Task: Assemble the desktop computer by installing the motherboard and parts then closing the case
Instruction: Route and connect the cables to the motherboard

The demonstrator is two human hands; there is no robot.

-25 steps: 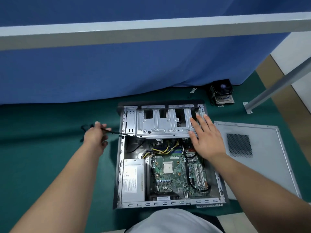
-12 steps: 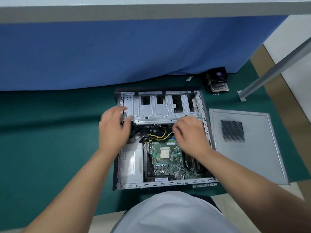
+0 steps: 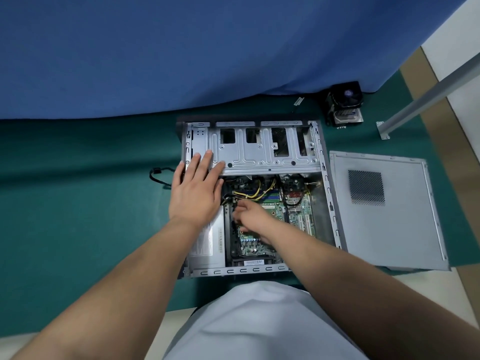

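The left hand (image 3: 196, 193) lies flat, fingers straight, on the drive cage (image 3: 262, 149) of the open case (image 3: 328, 203). The right hand (image 3: 253, 216) reaches onto the motherboard (image 3: 298, 216) inside the case, fingers curled; its grip is unclear. Right of the case lies the side panel (image 3: 405, 229) on the desk (image 3: 78, 216).

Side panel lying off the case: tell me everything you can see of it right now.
The side panel is a flat sheet of grey metal, by its look, lying on the green mat just right of the open case. It is roughly rectangular, with a folded lip along its edges and a dark square patch of perforated vent holes toward its far side. Its near right corner runs past the mat's edge. Neither hand touches it; whether its left edge touches the case cannot be told.
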